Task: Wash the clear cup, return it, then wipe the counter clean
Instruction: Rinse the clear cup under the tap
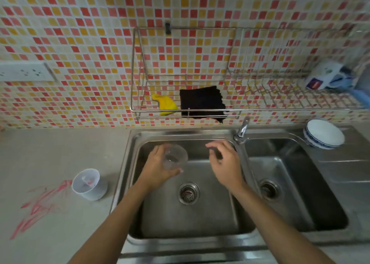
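My left hand (156, 166) grips the clear cup (175, 156) over the left sink basin (192, 221), fingers and thumb wrapped round its wall. My right hand (224, 159) hovers beside it over the same basin, fingers loosely bent and holding nothing, a short way from the tap (242, 131). No water is seen running. Red smears (40, 201) mark the grey counter (60, 147) at the left. A yellow cloth (165, 105) and a black cloth (202, 103) lie on the wire wall rack (280, 108) above the sink.
A white cup (89, 184) with red residue stands on the counter next to the smears. A white and blue bowl (323, 134) sits upside down behind the right basin (290, 183). A wall socket (26, 71) is at the left. A packet (330, 77) rests on the rack's right end.
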Demonstrator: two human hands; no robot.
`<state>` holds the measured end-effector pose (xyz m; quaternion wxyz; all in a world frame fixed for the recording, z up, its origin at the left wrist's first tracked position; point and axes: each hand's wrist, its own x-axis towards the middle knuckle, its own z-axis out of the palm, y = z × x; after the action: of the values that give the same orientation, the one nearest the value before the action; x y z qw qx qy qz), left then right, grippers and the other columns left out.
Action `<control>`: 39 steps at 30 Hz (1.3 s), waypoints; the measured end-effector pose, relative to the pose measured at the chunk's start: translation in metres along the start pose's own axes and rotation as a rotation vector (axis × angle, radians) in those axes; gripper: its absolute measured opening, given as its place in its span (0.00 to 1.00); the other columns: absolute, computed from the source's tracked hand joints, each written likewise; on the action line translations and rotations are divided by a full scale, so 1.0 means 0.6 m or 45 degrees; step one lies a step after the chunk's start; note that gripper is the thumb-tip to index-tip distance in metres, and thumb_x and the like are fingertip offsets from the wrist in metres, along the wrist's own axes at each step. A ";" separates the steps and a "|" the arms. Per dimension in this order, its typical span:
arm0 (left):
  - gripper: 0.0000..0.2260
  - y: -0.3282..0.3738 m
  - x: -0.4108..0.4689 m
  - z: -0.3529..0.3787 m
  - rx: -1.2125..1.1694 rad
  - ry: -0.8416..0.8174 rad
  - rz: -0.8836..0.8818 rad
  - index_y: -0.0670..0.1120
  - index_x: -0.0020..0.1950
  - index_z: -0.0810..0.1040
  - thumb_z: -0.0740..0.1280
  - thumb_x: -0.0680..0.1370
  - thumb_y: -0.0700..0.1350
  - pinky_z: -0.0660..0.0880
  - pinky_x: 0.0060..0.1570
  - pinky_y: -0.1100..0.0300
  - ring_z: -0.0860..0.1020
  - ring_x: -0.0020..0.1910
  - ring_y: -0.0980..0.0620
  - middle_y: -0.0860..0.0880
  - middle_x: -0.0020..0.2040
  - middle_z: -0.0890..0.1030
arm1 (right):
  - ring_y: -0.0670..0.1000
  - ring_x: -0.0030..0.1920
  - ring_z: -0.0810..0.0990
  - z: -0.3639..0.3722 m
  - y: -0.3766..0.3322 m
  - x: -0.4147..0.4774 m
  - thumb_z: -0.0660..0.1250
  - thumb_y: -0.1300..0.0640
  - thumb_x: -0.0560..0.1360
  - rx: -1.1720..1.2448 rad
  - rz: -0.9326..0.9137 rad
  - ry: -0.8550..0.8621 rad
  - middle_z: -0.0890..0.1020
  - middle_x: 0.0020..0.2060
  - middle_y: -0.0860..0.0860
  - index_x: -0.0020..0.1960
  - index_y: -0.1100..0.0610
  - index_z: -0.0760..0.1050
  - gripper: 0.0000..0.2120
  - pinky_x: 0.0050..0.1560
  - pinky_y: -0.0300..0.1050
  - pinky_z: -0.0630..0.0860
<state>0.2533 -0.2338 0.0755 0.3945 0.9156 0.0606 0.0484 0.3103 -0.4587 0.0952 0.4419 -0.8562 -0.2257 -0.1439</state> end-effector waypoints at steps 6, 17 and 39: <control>0.38 0.079 0.038 0.109 0.028 -0.132 0.017 0.50 0.68 0.67 0.76 0.64 0.60 0.75 0.61 0.51 0.73 0.61 0.52 0.54 0.61 0.71 | 0.56 0.58 0.77 -0.051 0.197 0.017 0.67 0.64 0.74 -0.128 0.585 -0.063 0.76 0.59 0.56 0.67 0.56 0.71 0.23 0.58 0.47 0.72; 0.39 0.176 0.133 0.208 0.061 -0.217 0.067 0.50 0.71 0.68 0.80 0.63 0.53 0.70 0.64 0.59 0.72 0.63 0.55 0.53 0.64 0.74 | 0.58 0.78 0.46 -0.042 0.363 0.070 0.65 0.66 0.74 -0.448 0.198 -0.768 0.47 0.79 0.51 0.79 0.51 0.47 0.41 0.74 0.65 0.49; 0.31 0.182 0.132 0.300 -0.175 -0.075 -0.204 0.53 0.59 0.73 0.82 0.61 0.54 0.78 0.50 0.58 0.79 0.51 0.57 0.57 0.50 0.79 | 0.54 0.77 0.40 -0.038 0.420 0.078 0.69 0.63 0.71 -0.475 0.188 -0.768 0.47 0.79 0.50 0.79 0.55 0.49 0.42 0.74 0.54 0.40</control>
<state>0.3638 -0.4251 0.0353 0.4605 0.8797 0.1185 -0.0063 0.4788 -0.5929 -0.0451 0.2007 -0.9400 -0.2534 0.1088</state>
